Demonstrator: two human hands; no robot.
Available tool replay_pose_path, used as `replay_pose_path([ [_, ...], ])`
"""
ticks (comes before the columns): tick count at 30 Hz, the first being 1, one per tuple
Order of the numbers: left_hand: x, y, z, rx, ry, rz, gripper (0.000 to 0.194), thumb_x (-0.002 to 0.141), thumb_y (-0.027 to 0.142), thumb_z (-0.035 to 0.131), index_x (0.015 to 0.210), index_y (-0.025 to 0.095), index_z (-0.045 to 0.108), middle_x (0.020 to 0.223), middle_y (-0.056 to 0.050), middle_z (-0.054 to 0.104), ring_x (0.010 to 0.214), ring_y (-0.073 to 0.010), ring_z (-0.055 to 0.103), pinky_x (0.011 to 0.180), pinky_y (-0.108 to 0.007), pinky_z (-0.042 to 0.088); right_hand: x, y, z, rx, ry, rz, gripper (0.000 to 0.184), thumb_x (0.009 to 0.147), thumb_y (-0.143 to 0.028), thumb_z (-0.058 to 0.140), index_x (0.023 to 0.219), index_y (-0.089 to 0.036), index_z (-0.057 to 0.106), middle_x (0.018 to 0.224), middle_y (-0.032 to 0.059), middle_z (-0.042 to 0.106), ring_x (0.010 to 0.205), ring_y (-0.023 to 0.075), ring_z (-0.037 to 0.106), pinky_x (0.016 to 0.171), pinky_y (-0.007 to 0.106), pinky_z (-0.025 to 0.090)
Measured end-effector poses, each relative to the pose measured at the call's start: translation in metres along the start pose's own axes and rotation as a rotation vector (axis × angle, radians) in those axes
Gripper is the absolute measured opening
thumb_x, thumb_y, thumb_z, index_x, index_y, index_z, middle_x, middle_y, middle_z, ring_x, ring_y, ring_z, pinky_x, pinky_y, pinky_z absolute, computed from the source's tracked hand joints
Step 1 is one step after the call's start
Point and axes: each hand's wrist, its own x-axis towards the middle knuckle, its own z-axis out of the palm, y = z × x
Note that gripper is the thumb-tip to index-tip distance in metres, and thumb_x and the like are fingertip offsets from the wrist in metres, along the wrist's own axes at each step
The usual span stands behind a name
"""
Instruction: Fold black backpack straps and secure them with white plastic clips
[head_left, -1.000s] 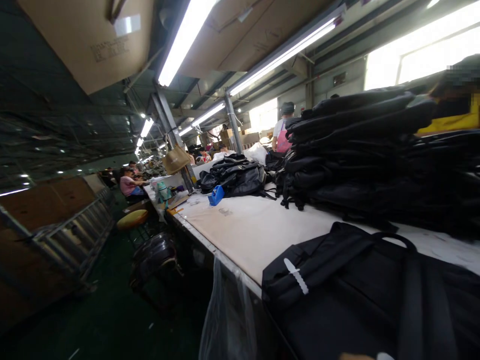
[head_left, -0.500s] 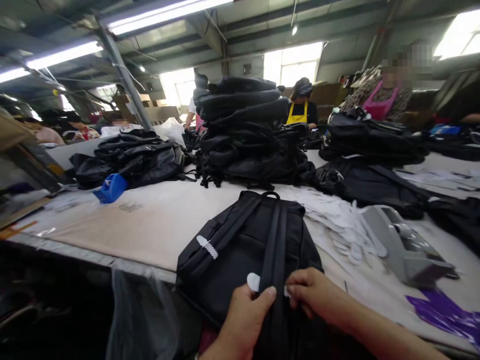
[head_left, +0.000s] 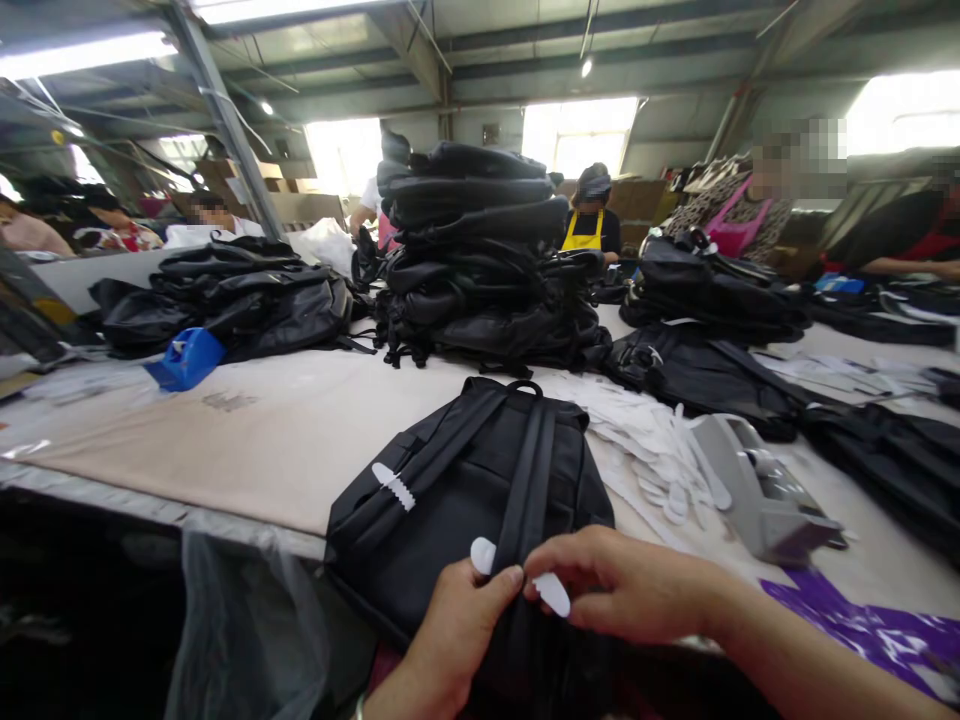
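Observation:
A black backpack point(head_left: 480, 470) lies back-up on the table's near edge, its straps running toward me. My left hand point(head_left: 457, 635) pinches the right shoulder strap point(head_left: 525, 495) near its lower end. My right hand point(head_left: 622, 585) is closed on a white plastic tie point(head_left: 553, 593) that passes round this strap, the tie's other end showing left of the strap. Another white tie point(head_left: 392, 485) is fixed on the left strap.
A pile of white ties point(head_left: 645, 440) and a grey tool point(head_left: 757, 485) lie right of the backpack. Stacks of black bags point(head_left: 480, 260) stand behind. A blue tape dispenser point(head_left: 184, 358) sits far left. Other people work across the table point(head_left: 225, 430). Purple sheet point(head_left: 862, 625) at right.
The view swung from the aisle to the table. My hands came into view on the strap, and the right hand pulled the white tie's end out to the right.

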Motion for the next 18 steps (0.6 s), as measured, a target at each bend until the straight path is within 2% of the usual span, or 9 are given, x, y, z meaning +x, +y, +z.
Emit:
replay_pose_path([
  [3, 0.002, -0.003, -0.001, 0.058, 0.009, 0.013, 0.047, 0.070, 0.049, 0.075, 0.093, 0.008, 0.071, 0.090, -0.011, 0.073, 0.083, -0.0240, 0.066, 0.069, -0.028, 0.048, 0.021, 0.000, 0.000, -0.298, 0.069, -0.121, 0.026, 0.080, -0.011, 0.050, 0.086, -0.020, 0.073, 0.078, 0.0011, 0.067, 0.074, 0.0137, 0.060, 0.070, 0.022, 0.043],
  [6, 0.003, -0.004, -0.001, 0.197, 0.020, 0.086, 0.042, 0.075, 0.048, 0.070, 0.089, 0.008, 0.072, 0.085, -0.009, 0.073, 0.077, -0.0211, 0.063, 0.062, -0.025, 0.042, 0.043, -0.001, 0.003, -0.466, 0.134, -0.182, 0.019, 0.079, -0.012, 0.057, 0.080, -0.019, 0.074, 0.095, 0.0050, 0.066, 0.081, 0.0149, 0.060, 0.072, 0.023, 0.043],
  [8, 0.003, -0.003, -0.001, 0.293, 0.029, 0.128, 0.036, 0.079, 0.043, 0.066, 0.087, 0.008, 0.073, 0.081, -0.007, 0.073, 0.074, -0.0200, 0.062, 0.060, -0.025, 0.040, 0.054, -0.002, 0.005, -0.394, 0.120, -0.183, 0.016, 0.079, -0.013, 0.059, 0.078, -0.018, 0.074, 0.106, 0.0058, 0.064, 0.088, 0.0155, 0.061, 0.077, 0.023, 0.044],
  [11, 0.001, 0.001, -0.001, 0.351, 0.018, 0.200, 0.024, 0.080, 0.032, 0.062, 0.087, 0.011, 0.074, 0.084, -0.006, 0.074, 0.080, -0.0220, 0.063, 0.065, -0.026, 0.042, 0.066, 0.003, 0.012, -0.204, 0.071, -0.161, 0.017, 0.077, -0.010, 0.059, 0.072, -0.017, 0.074, 0.095, 0.0038, 0.068, 0.084, 0.0143, 0.063, 0.077, 0.022, 0.046],
  [14, -0.003, 0.005, -0.002, 0.346, 0.008, 0.250, 0.022, 0.081, 0.026, 0.058, 0.089, 0.013, 0.074, 0.087, -0.005, 0.074, 0.086, -0.0231, 0.064, 0.071, -0.026, 0.044, 0.070, 0.015, 0.024, -0.055, 0.186, -0.089, 0.017, 0.074, -0.010, 0.060, 0.075, -0.017, 0.076, 0.086, 0.0027, 0.068, 0.074, 0.0128, 0.062, 0.067, 0.020, 0.047],
  [18, -0.006, 0.007, -0.003, 0.325, -0.044, 0.247, 0.026, 0.084, 0.029, 0.054, 0.088, 0.014, 0.074, 0.086, -0.003, 0.073, 0.083, -0.0214, 0.062, 0.071, -0.026, 0.044, 0.068, 0.029, 0.037, 0.124, 0.355, -0.008, 0.009, 0.073, -0.020, 0.068, 0.071, -0.016, 0.075, 0.084, 0.0039, 0.068, 0.072, 0.0143, 0.062, 0.062, 0.021, 0.047],
])
